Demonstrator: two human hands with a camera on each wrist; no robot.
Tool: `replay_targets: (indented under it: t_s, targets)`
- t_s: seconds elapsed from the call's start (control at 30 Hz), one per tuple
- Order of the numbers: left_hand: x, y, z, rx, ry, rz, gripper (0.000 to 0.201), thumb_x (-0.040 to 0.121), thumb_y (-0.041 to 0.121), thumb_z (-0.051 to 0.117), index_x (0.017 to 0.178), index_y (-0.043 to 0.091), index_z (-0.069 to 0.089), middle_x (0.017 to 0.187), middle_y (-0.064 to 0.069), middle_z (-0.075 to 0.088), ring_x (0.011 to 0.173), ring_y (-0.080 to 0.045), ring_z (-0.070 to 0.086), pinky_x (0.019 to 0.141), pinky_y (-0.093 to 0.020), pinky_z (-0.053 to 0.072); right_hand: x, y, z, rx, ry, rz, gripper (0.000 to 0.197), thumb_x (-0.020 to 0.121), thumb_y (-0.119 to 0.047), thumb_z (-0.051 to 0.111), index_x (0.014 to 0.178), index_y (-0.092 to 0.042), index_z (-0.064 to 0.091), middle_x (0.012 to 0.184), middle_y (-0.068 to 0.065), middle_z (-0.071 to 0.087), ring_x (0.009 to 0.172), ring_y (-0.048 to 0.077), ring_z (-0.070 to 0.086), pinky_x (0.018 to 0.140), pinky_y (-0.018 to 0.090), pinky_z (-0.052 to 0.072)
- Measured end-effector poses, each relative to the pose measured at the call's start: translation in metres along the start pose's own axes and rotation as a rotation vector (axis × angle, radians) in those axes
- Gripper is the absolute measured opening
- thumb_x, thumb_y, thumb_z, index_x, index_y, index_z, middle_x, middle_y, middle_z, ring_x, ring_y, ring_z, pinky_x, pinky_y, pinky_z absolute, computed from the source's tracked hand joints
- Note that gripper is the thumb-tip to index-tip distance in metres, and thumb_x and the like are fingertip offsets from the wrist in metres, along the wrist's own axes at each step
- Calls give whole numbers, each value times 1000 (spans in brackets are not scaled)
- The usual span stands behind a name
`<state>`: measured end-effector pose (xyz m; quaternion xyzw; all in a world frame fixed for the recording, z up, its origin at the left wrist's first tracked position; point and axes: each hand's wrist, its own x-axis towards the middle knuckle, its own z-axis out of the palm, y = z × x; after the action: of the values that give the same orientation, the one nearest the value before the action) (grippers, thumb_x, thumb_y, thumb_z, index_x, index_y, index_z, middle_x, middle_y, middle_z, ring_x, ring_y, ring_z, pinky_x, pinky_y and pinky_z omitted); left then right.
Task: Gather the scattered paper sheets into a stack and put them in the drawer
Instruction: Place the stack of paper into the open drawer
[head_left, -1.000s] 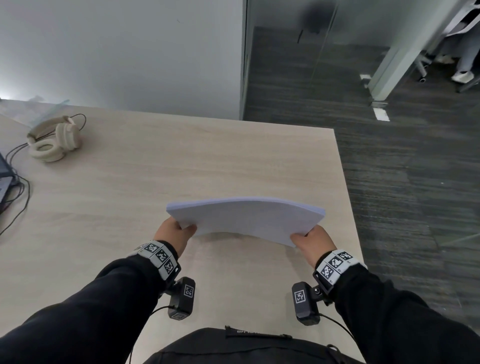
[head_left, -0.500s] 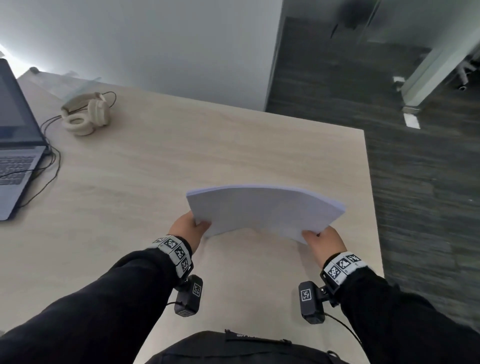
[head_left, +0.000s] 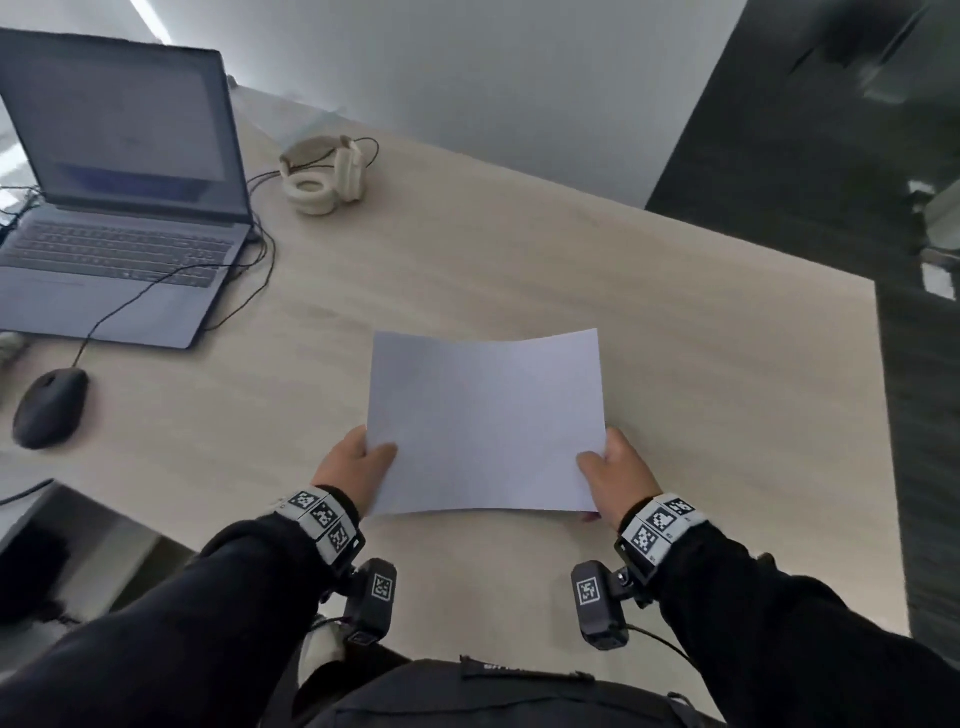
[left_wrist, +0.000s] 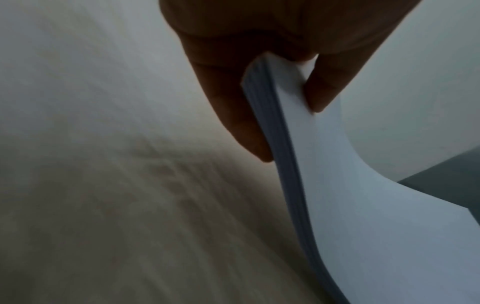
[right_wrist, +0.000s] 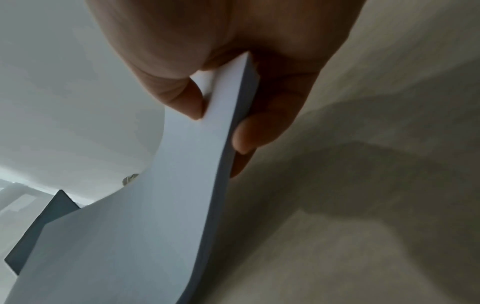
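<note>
**Keep the stack square on its way to the drawer**

Both hands pinch the stack (head_left: 485, 423) above the table's near right part — left hand (head_left: 353, 467) on its left edge, right hand (head_left: 615, 475) on its right. Hold thumbs firm, carry level; no drawer in view.

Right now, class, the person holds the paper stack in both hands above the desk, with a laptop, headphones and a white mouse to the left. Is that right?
Not quite: the mouse is black, as the head view shows. The rest stands: both hands hold the paper stack above the desk.
</note>
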<state>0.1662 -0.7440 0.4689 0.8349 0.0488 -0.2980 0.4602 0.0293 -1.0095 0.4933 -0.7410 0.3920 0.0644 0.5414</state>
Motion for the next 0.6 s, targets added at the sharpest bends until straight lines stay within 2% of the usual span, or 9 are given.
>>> replay_targets:
  t_s: [0.1,0.2,0.3,0.37,0.43,0.5,0.53,0.6]
  targets:
    - [-2,-24,-41,-13,35,13,16,88,30,58,102,26,63,93,7,69,90,-21,66,81,-36,51,-10,-15,48,-20,-8,-2,22,89,-12,46,108,-21,53,95,0,63,78,23,64,47,38,57]
    - [7,-49,-84,-41,81,7,10,93,20,57,99,23,63,89,7,68,85,-20,65,73,-32,48,-20,-30,99,11,12,-21,26,89,-12,47,108,-26,56,95,-1,65,77,21,64,45,32,54]
    - [19,-74,-121,-101,112,-11,6,94,19,56,96,21,62,92,1,69,81,-19,63,71,-30,46,-25,-43,149,32,39,-45,24,88,-12,46,104,-25,58,93,1,67,74,23,64,45,33,53]
    - [24,-86,-141,-102,106,-23,8,95,23,55,102,21,59,92,4,67,79,-13,60,69,-28,45,-28,-50,178,34,51,-49,21,88,-12,45,101,-24,57,92,1,66,73,23,63,47,35,53]
    - [28,-96,-157,-137,80,-30,22,92,31,59,112,21,59,99,3,68,87,-16,64,77,-32,49,-30,-52,200,37,62,-49,21,88,-12,44,99,-25,57,91,2,65,72,23,62,47,33,51]
    - [33,-104,-168,-160,60,-32,42,81,42,62,117,21,60,107,0,70,95,-22,67,89,-42,53,-29,-51,213,34,90,-57,22,86,-12,43,97,-25,57,89,2,66,72,24,62,51,34,51]
    - [36,-109,-170,-153,51,-30,46,77,43,62,117,21,60,107,0,70,96,-24,68,91,-46,53,-27,-48,216,23,105,-63,22,85,-12,43,97,-25,56,88,1,66,72,24,62,54,34,51]
    - [39,-114,-171,-121,54,-18,36,83,34,63,117,21,59,108,0,70,98,-25,67,93,-46,52,-21,-42,219,-12,128,-88,22,85,-9,43,98,-21,56,86,-2,66,73,21,60,59,29,49]
